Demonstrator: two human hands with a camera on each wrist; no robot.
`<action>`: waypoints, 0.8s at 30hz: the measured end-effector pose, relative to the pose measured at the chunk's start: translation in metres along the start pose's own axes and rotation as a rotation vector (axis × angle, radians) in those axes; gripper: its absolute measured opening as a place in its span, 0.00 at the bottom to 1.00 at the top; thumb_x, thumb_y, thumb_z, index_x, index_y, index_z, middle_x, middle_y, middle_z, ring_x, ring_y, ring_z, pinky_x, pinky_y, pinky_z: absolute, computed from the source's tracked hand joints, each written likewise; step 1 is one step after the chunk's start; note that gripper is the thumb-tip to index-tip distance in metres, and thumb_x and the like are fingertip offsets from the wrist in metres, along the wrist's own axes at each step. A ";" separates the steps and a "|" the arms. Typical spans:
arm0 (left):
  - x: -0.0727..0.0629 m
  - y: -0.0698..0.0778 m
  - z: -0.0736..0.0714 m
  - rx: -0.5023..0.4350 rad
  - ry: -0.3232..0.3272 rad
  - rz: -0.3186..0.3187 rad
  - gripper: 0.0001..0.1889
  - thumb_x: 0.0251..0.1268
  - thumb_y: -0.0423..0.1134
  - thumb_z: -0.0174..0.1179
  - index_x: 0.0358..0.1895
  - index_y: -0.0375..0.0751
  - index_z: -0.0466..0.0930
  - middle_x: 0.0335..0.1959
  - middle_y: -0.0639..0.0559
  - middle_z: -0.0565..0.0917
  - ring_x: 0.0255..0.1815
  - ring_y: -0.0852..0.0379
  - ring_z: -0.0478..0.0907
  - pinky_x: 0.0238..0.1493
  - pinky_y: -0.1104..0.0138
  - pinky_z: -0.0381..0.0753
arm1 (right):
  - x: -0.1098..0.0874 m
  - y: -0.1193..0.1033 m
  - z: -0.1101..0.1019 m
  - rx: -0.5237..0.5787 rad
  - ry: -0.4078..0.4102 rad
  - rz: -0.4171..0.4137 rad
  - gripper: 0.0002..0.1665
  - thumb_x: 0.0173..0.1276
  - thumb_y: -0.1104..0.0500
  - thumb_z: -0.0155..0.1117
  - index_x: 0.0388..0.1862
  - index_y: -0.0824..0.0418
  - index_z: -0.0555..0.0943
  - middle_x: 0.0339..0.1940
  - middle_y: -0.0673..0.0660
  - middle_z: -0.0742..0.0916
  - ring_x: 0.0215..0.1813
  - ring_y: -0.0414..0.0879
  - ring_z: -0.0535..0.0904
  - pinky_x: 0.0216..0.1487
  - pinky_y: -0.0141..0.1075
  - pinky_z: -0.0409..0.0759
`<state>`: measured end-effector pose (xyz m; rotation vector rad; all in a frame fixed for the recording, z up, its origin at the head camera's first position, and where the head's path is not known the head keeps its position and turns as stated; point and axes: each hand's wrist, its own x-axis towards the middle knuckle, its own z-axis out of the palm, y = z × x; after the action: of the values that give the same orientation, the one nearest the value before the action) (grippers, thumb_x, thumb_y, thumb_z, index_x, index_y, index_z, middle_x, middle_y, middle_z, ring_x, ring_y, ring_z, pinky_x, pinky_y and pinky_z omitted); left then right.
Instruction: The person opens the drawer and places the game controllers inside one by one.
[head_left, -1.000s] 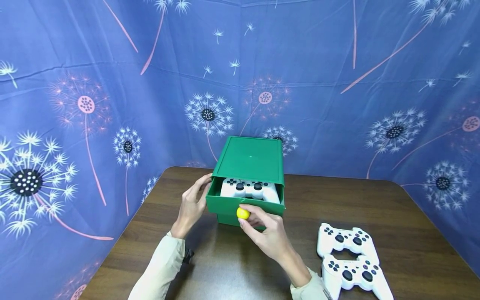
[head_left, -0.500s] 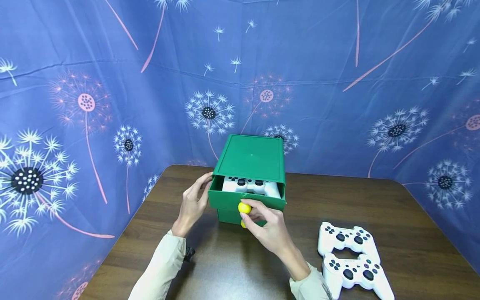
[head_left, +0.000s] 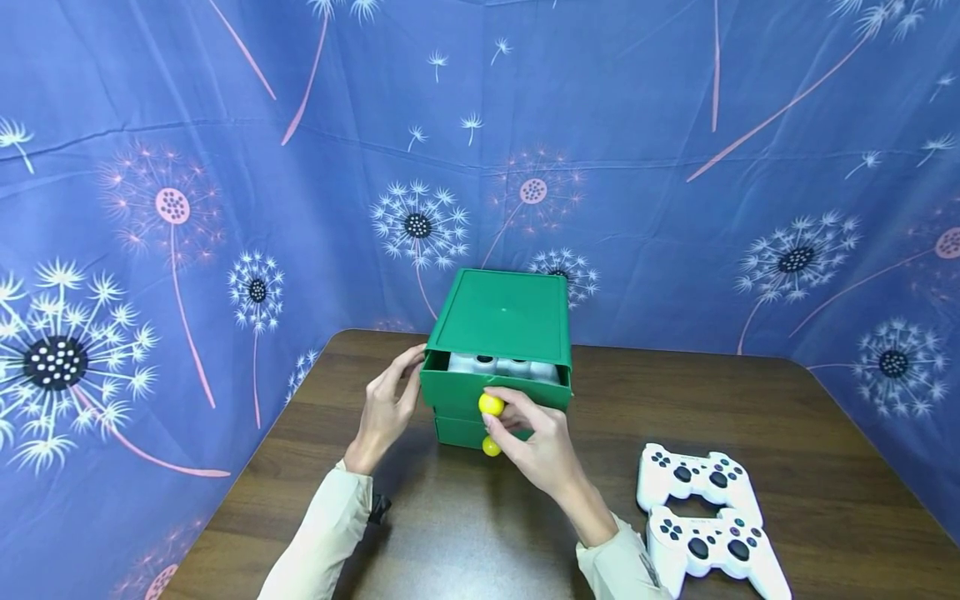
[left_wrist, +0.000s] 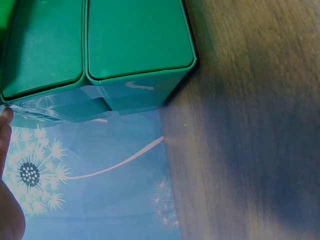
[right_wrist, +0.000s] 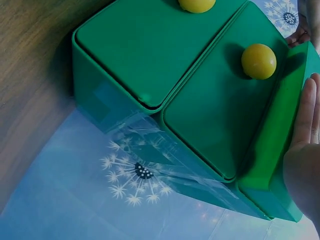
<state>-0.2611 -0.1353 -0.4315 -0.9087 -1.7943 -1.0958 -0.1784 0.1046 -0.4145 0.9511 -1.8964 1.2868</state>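
Observation:
A green drawer unit (head_left: pixel 501 312) stands near the far side of the table. Its top drawer (head_left: pixel 453 392) is pulled partway out, and white game controllers (head_left: pixel 461 362) show inside, mostly hidden under the unit's top. My right hand (head_left: pixel 543 446) pinches that drawer's round yellow knob (head_left: pixel 491 404) between thumb and fingers. My left hand (head_left: pixel 385 412) rests its fingers against the unit's left side, near the upper front corner. A lower drawer's yellow knob (head_left: pixel 491 447) shows beneath the right hand. In the right wrist view, the lower drawers (right_wrist: pixel 215 115) are closed.
Two white game controllers (head_left: pixel 697 479) lie one before the other on the brown wooden table (head_left: pixel 600 392), right of the right forearm. A blue cloth (head_left: pixel 637 250) with dandelion prints hangs behind and beside the table.
My right hand has pushed the top drawer inward by its knob, so less of the white controller shows. The lower knob has come into view. The left hand has stayed in place.

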 end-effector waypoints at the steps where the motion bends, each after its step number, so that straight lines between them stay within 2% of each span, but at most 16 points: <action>1: 0.000 0.000 0.000 0.000 0.002 0.004 0.26 0.62 0.12 0.63 0.64 0.30 0.79 0.53 0.41 0.87 0.46 0.45 0.87 0.48 0.68 0.85 | 0.000 0.001 0.000 0.002 0.003 0.000 0.25 0.59 0.77 0.73 0.55 0.67 0.84 0.32 0.56 0.91 0.30 0.44 0.88 0.34 0.31 0.87; 4: 0.000 0.000 0.000 0.001 0.006 0.008 0.28 0.62 0.12 0.63 0.65 0.32 0.79 0.54 0.41 0.87 0.46 0.45 0.87 0.48 0.68 0.85 | 0.002 0.003 0.000 0.006 0.002 0.018 0.23 0.60 0.76 0.74 0.55 0.67 0.84 0.32 0.57 0.91 0.31 0.44 0.88 0.35 0.31 0.88; 9: 0.000 0.000 0.000 0.000 0.002 0.004 0.26 0.63 0.13 0.63 0.64 0.30 0.78 0.54 0.40 0.87 0.45 0.45 0.87 0.48 0.69 0.84 | 0.003 0.004 0.000 0.017 -0.001 0.038 0.23 0.61 0.75 0.74 0.56 0.66 0.84 0.32 0.60 0.91 0.31 0.45 0.89 0.35 0.32 0.88; 17: -0.002 -0.001 -0.001 0.009 0.003 -0.007 0.28 0.64 0.14 0.63 0.66 0.36 0.78 0.54 0.42 0.87 0.45 0.46 0.87 0.48 0.69 0.84 | 0.006 0.009 0.000 0.014 0.004 0.022 0.24 0.60 0.77 0.74 0.56 0.67 0.83 0.31 0.62 0.90 0.30 0.46 0.89 0.33 0.33 0.88; 24: -0.002 -0.001 0.000 0.006 -0.004 -0.006 0.28 0.64 0.15 0.63 0.66 0.35 0.78 0.53 0.42 0.87 0.46 0.46 0.87 0.48 0.70 0.84 | 0.008 0.014 0.000 0.020 0.010 0.030 0.26 0.58 0.78 0.74 0.56 0.68 0.84 0.31 0.63 0.90 0.30 0.46 0.88 0.33 0.33 0.88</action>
<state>-0.2610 -0.1361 -0.4340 -0.9028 -1.8037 -1.0923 -0.1937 0.1069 -0.4146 0.9276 -1.9001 1.3288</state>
